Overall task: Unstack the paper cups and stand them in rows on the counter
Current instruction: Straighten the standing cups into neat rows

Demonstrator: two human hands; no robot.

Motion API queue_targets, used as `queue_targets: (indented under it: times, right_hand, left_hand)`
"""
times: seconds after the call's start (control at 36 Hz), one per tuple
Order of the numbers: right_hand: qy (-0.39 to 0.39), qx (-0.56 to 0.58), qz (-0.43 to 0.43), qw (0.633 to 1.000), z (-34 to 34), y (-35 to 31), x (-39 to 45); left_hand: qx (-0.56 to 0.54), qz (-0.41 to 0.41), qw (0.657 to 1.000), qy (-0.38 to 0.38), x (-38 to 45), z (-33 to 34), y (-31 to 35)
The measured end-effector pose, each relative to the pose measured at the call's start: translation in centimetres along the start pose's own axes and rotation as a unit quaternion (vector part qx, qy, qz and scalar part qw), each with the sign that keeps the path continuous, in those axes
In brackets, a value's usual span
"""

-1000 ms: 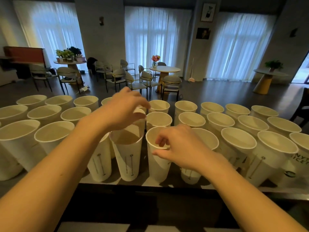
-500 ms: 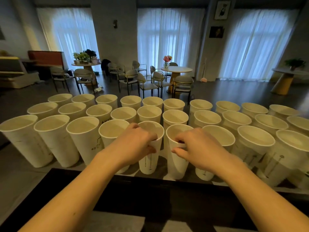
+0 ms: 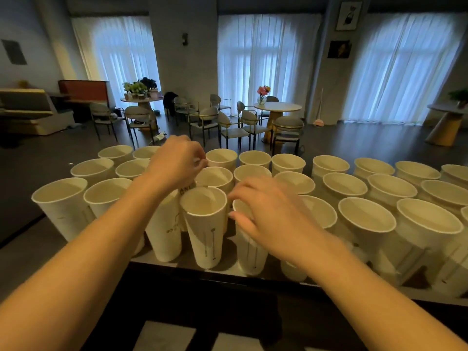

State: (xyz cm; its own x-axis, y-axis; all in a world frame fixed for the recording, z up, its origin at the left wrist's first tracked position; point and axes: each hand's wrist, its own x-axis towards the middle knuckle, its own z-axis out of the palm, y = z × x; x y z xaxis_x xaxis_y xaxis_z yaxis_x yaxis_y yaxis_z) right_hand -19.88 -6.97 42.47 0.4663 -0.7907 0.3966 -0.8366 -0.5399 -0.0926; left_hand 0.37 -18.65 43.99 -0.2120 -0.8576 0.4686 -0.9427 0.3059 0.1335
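Many white paper cups stand upright in three rows on the counter (image 3: pixel 164 265). My left hand (image 3: pixel 177 163) is over the middle row, left of centre, its fingers pinched together. Under its palm sits a printed cup (image 3: pixel 188 192), mostly hidden, and the hand seems to grip this cup's rim. A front-row cup (image 3: pixel 205 231) stands free just below that hand. My right hand (image 3: pixel 268 219) lies over the neighbouring front-row cup (image 3: pixel 249 252), thumb and fingers closed on its rim.
Cups fill the counter from the far left (image 3: pixel 62 206) to the right edge (image 3: pixel 428 224), packed close together. A dark ledge (image 3: pixel 202 300) runs below the counter's near edge. Beyond the counter are round tables (image 3: pixel 277 107) and chairs.
My left hand has let go of the front-row cup and moved up and away to the middle row. My right hand stays on its front-row cup. The camera has tilted slightly.
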Motion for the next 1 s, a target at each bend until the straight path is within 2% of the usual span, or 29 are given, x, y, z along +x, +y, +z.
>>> queue_targets:
  times: [0.14, 0.31, 0.47, 0.81, 0.89, 1.0]
  right_hand:
    - [0.0, -0.055, -0.052, 0.997, 2.7, -2.5, 2.6]
    - [0.006, -0.078, -0.04, 0.996, 4.8, -3.0, 3.7]
    - [-0.006, -0.087, -0.032, 0.996, 5.2, -2.7, 3.6]
    - [-0.002, -0.075, -0.046, 0.996, 4.7, -2.9, 3.3]
    - [0.021, -0.041, -0.004, 0.999, 3.4, -2.3, 2.9]
    - [0.068, -0.018, 0.128, 0.989, -0.6, 1.7, 2.1]
  left_hand:
    - [0.092, -0.002, 0.994, -0.062, 2.7, 2.4, -0.7]
    - [0.155, -0.011, 0.98, -0.126, 4.5, 4.6, -1.2]
    - [0.181, -0.014, 0.977, -0.11, 5.2, 5.3, -1.2]
    - [0.154, -0.022, 0.981, -0.114, 5.7, 5.3, -1.2]
    - [0.143, -0.023, 0.984, -0.1, 5.7, 4.3, -1.1]
    - [0.1, 0.003, 0.995, -0.015, 4.7, 2.1, 0.6]
